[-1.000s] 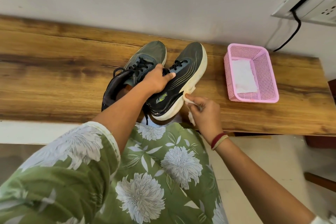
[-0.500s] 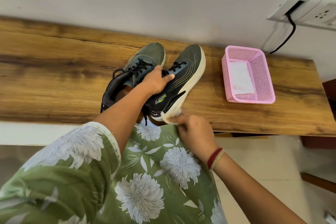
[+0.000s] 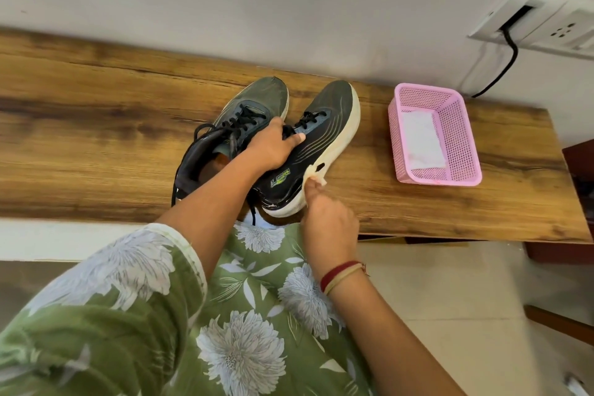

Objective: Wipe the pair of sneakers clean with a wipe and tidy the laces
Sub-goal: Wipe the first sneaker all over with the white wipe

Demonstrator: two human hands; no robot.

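Observation:
Two dark sneakers with black laces stand side by side on the wooden shelf (image 3: 96, 125), toes toward the wall. My left hand (image 3: 273, 146) grips the right sneaker (image 3: 324, 135) across its laced top, tilting it onto its inner side. My right hand (image 3: 328, 222) pinches a white wipe (image 3: 313, 173) and presses it against the cream midsole of that sneaker, near the heel half. The left sneaker (image 3: 254, 103) rests flat beside it, its laces loose and one end hanging over the shelf edge.
A pink mesh basket (image 3: 463, 138) with a white wipe lying in it stands to the right on the shelf. A wall socket with a black cable (image 3: 504, 55) is above it. The shelf's front edge runs just past the sneaker heels; tiled floor lies below.
My right hand slid the wipe back toward the heel along the midsole, then forward again to the middle of the sole. My left hand kept its grip on the sneaker.

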